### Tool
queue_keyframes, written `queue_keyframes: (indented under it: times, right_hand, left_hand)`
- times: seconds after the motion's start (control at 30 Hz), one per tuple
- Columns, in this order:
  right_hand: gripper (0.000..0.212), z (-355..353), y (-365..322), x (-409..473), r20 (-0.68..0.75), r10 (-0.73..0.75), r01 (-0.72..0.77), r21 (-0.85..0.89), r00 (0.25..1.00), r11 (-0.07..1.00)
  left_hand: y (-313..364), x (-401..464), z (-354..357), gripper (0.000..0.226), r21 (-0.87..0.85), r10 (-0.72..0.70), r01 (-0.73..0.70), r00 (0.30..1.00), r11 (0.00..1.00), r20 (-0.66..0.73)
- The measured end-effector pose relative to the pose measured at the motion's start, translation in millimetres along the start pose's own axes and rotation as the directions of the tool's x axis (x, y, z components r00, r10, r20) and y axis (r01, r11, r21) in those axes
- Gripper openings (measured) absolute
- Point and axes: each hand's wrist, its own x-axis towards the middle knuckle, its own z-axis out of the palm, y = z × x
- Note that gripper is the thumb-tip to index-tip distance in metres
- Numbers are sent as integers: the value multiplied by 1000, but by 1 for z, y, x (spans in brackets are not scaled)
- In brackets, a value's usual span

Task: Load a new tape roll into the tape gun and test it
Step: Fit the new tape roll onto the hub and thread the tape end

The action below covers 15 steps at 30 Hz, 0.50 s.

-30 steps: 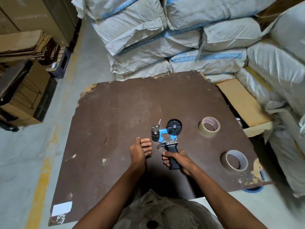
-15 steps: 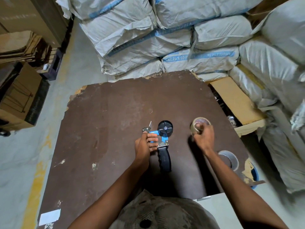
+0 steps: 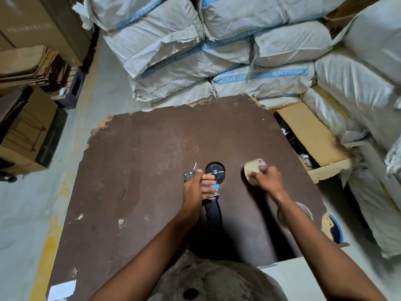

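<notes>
A blue and black tape gun [image 3: 213, 210] lies on the dark brown board [image 3: 152, 170], handle toward me, its black spool hub [image 3: 215, 172] empty. My left hand [image 3: 198, 187] presses down on the gun's blue frame. My right hand [image 3: 268, 177] grips a tan tape roll [image 3: 251, 170], tilted on edge just right of the hub. A second tape roll [image 3: 304, 210] lies near the board's right edge, mostly hidden by my right forearm.
Stacked grey sacks [image 3: 217, 51] wall off the far and right sides. A cardboard box [image 3: 310, 135] sits by the board's right edge, more boxes [image 3: 26, 131] stand on the floor at left. A blue round thing [image 3: 336, 229] peeks from under the board's right corner.
My right hand let go of the gun's handle, reached right, and lifted the tan tape roll onto its edge. My left hand moved onto the gun's frame.
</notes>
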Motion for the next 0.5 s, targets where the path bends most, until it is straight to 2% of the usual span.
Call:
queue_keyframes:
  times: [0.07,0.13,0.2,0.27,0.37,0.43,0.5]
  right_hand:
    - [38,-2,-6,-2,102,62,-96,371,993,924]
    - [25,-8,-24,-19,192,35,-138,554,981,821]
    - [15,-13,-42,-37,263,-6,-161,610,965,776]
    - [16,-16,-57,-53,317,-45,-188,665,947,723]
    - [19,-18,-74,-73,405,-82,-261,718,911,645]
    - [22,-17,-80,-83,454,-107,-304,734,885,607]
    - [20,-15,-83,-89,488,-121,-350,756,864,553]
  left_hand:
    - [8,-3,5,39,-7,19,-19,999,1000,49]
    - [15,-5,9,29,51,60,-66,991,996,117]
    - [21,-7,12,35,176,105,-142,973,974,207]
    - [26,-10,13,63,262,110,-185,954,947,280]
    - [29,-13,13,91,215,118,-211,919,953,376]
    - [29,-16,13,90,127,126,-193,905,973,407]
    - [29,-16,11,75,90,97,-144,911,985,400]
